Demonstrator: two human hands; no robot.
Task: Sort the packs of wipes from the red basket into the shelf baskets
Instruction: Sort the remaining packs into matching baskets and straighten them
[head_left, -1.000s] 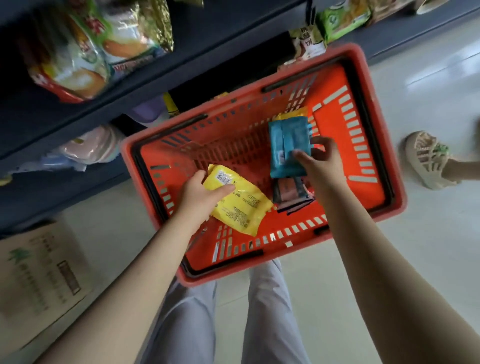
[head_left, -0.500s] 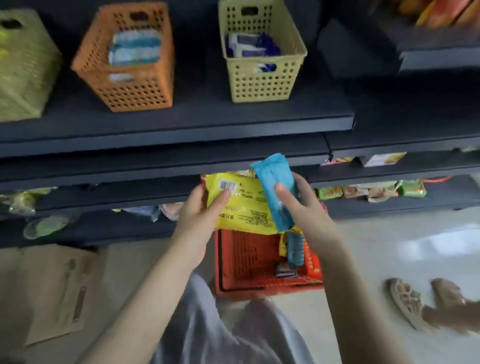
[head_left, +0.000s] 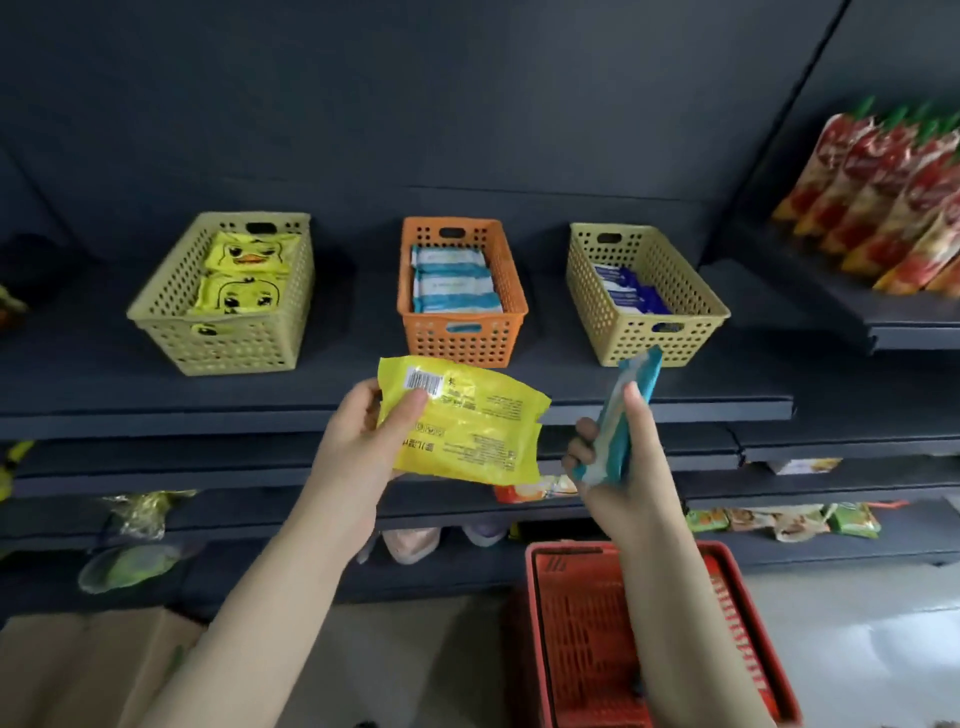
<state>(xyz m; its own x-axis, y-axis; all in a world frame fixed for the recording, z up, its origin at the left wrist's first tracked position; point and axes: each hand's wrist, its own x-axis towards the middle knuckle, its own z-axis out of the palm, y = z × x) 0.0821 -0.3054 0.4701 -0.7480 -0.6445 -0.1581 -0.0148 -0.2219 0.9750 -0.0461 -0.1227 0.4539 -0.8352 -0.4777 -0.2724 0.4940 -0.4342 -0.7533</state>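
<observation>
My left hand (head_left: 358, 441) grips a yellow pack of wipes (head_left: 467, 426), barcode side up, just below the shelf front. My right hand (head_left: 618, 467) holds a blue-and-white pack of wipes (head_left: 623, 415) on edge, tilted up to the right. On the shelf stand three baskets: a yellow-green basket (head_left: 171, 322) with yellow duck packs at left, an orange basket (head_left: 457, 338) with blue-and-white packs in the middle, and a second yellow-green basket (head_left: 691, 312) with dark blue packs at right. The red basket (head_left: 582, 639) sits on the floor below my right arm.
The dark shelf (head_left: 332, 400) juts out at hand height, with lower shelves holding snack packets (head_left: 779, 519). Red sauce pouches (head_left: 893, 208) line a shelf at the upper right. A brown cardboard box (head_left: 88, 670) lies on the floor at the lower left.
Both hands have lifted the yellow and blue packs out of the red basket up to shelf height. My view has tilted up to the three shelf baskets.
</observation>
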